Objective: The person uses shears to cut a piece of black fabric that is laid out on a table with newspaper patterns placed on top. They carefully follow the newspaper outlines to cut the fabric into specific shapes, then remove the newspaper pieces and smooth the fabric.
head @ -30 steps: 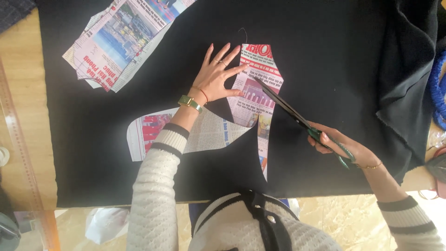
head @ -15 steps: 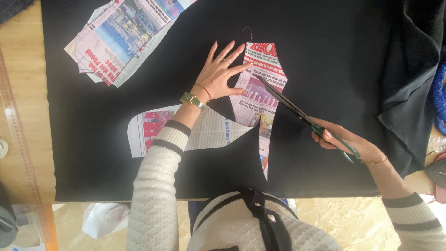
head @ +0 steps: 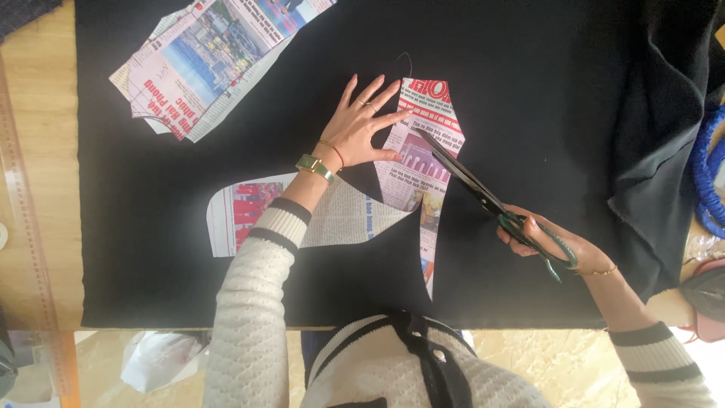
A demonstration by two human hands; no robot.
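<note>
**Scissors at the paper pattern on black cloth**

Black cloth (head: 529, 91) covers nearly all of the wooden surface (head: 38, 189), and every place below is given from the newspaper pattern piece (head: 423, 174) lying at the middle of that cloth.

Your left fingers (head: 377, 98) are spread wide and flat, gripping nothing; their tips rest on the upper left edge of the pattern piece, pressing it to the cloth. Your left hand (head: 359, 132) lies just left of the piece, with a gold watch and thin bracelet at the wrist and a white knit sleeve with dark stripes behind it.

Your right fingers (head: 529, 230) are curled through the green handles of the scissors (head: 472, 185), closed round them. The blades run up and left from your right hand (head: 551, 245), and their tips lie on the pattern piece near its middle; how far the blades are parted you cannot tell.

A second, curved paper piece (head: 249, 215) lies left of the pattern piece, under your left forearm. Stacked newspaper sheets (head: 204, 64) sit well up and left. A long ruler (head: 30, 227) runs along the surface's far left edge.
</note>
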